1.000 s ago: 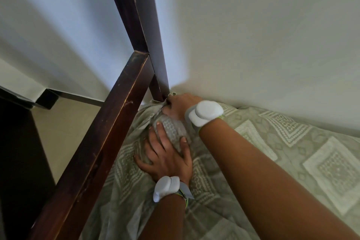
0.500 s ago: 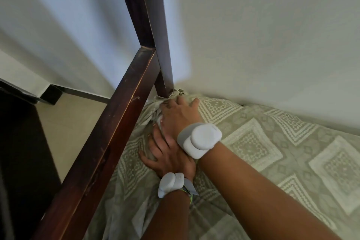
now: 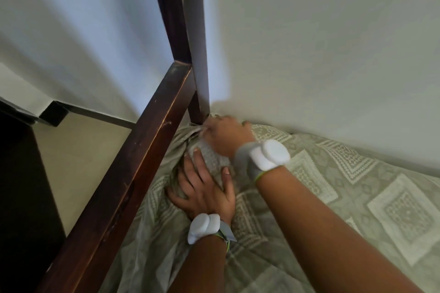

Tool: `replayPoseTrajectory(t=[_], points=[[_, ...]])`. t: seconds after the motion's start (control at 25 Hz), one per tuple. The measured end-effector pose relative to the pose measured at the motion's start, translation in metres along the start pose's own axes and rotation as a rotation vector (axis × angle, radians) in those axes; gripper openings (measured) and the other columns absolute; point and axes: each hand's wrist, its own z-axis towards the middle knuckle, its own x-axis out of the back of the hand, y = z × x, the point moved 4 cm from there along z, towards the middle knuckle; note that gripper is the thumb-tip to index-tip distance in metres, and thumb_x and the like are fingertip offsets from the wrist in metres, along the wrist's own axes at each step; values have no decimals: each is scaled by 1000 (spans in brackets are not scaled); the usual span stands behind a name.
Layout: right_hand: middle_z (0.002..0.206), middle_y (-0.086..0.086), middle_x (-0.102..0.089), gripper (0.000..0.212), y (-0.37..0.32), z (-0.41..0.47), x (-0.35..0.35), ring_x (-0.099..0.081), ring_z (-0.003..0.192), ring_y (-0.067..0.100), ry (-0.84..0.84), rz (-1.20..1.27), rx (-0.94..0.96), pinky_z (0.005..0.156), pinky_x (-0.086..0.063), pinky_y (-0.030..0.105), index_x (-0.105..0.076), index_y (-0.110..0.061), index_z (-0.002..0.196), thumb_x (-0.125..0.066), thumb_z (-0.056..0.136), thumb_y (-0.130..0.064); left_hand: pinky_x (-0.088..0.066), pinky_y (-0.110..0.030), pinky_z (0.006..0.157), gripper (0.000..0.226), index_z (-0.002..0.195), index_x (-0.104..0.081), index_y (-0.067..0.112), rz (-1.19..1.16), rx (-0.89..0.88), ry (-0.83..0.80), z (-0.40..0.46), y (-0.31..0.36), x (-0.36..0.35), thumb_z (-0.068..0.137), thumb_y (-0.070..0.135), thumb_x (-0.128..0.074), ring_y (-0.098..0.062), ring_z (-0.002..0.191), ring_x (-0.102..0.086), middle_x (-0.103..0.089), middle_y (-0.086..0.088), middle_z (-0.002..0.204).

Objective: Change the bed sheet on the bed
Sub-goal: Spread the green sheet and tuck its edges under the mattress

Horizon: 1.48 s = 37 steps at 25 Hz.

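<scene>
Sheet corner (image 3: 202, 140): right hand (image 3: 226, 135) nearer, pinching it beside bedpost (image 3: 197, 112); left hand (image 3: 204, 190) pressing, fingers spread, just below

I see the sheet (image 3: 333, 185) lying right of the rail (image 3: 133, 173); my left hand (image 3: 202, 188) rests on it, near the right hand (image 3: 226, 135) at the far corner post (image 3: 181, 31).
</scene>
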Motion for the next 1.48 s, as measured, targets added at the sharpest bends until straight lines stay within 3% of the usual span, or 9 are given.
replayPoseTrajectory(t=[0.08, 0.32, 0.48, 0.6, 0.8, 0.92, 1.12, 1.32, 1.48], points=[[138, 0, -52, 44, 27, -1, 0, -46, 127, 26, 123, 26, -57, 99, -30, 47, -46, -32, 129, -31, 92, -53, -20, -59, 106, 71, 150, -23, 24, -1, 23, -8, 2, 2, -2, 89, 61, -25, -28, 131, -38, -33, -3, 152], [146, 5, -44, 48, 23, 13, -3, -40, 133, 28, 9, 82, -80, 107, -28, 42, -43, -31, 136, -32, 94, -51, -17, -60, 108, 71, 151, -15, 26, -11, -2, -30, -4, 1, -2, 90, 60, -23, -27, 133, -37, -27, -1, 154], [161, -4, -8, 53, 44, -162, -51, -2, 149, 24, 279, 18, -212, 115, -3, 56, -19, -37, 149, -29, 97, -43, -19, -60, 107, 68, 150, -23, 24, -9, -10, 4, 2, 3, -6, 92, 59, -26, -29, 128, -42, -35, -3, 150], [159, -2, -22, 52, 18, -285, -111, -15, 147, 26, 411, -93, -301, 113, -11, 60, -29, -40, 147, -28, 95, -46, -18, -63, 106, 68, 149, -25, 24, -53, -17, -34, -3, 3, -2, 91, 61, -29, -31, 129, -41, -35, -5, 150], [161, -2, -3, 49, 23, -262, -122, 3, 149, 25, 325, -94, -305, 112, 4, 62, -9, -48, 148, -18, 99, -48, -8, -54, 115, 74, 152, -5, 32, -7, -227, -522, 3, -21, 32, 91, 61, -36, -28, 146, -7, 1, 0, 161], [158, -3, 22, 51, 13, -278, -116, 27, 144, 24, 159, 18, -340, 111, 17, 60, 12, -46, 146, -7, 99, -50, -13, -46, 117, 72, 150, -17, 33, 122, -452, -526, -49, -73, 94, 86, 63, -26, -25, 147, -7, -8, 4, 161], [155, 5, -30, 67, -60, -368, -156, -21, 144, 27, 208, 56, -305, 110, -6, 56, -32, -28, 147, -31, 87, -59, -19, -41, 111, 70, 144, -38, 21, 43, -476, -408, -180, -175, 157, 86, 59, -30, -29, 139, -32, -35, -2, 153], [145, 10, -45, 60, -112, -463, -194, -32, 135, 29, 298, 41, -302, 107, -20, 52, -46, -29, 135, -39, 85, -60, -26, -53, 109, 76, 144, -30, 7, 133, -103, -283, -241, -244, 202, 85, 54, -44, -33, 131, -37, -35, -14, 146], [93, 2, -54, 49, -144, -484, -192, -55, 85, 27, 301, 120, -381, 72, -45, 40, -55, -26, 88, -40, 77, -71, -31, -54, 102, 74, 138, -34, 8, 68, 449, -473, -243, -278, 225, 87, 60, -47, -38, 122, -46, -47, -17, 137]])
